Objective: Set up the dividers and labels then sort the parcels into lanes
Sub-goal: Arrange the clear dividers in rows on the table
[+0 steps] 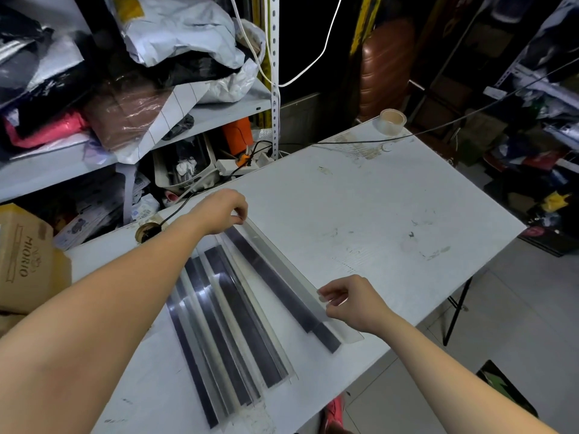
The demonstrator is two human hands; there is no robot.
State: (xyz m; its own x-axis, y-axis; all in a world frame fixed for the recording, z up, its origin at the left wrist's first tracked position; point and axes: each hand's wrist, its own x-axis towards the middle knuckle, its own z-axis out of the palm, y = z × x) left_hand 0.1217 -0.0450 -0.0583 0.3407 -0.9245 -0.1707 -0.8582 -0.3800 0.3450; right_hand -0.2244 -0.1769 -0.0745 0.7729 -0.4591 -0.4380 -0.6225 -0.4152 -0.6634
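Several long clear L-shaped dividers with dark magnetic strips lie side by side on the white table. The rightmost divider stands apart from the others, running from far left to near right. My left hand pinches its far end. My right hand pinches its upright clear wall close to the near end. Parcels in white, black and pink bags are heaped on the shelves at the back left.
A roll of clear tape sits at the table's far corner, with a black cable crossing there. A cardboard box stands at the left edge. A power strip and clutter fill the gap behind the table.
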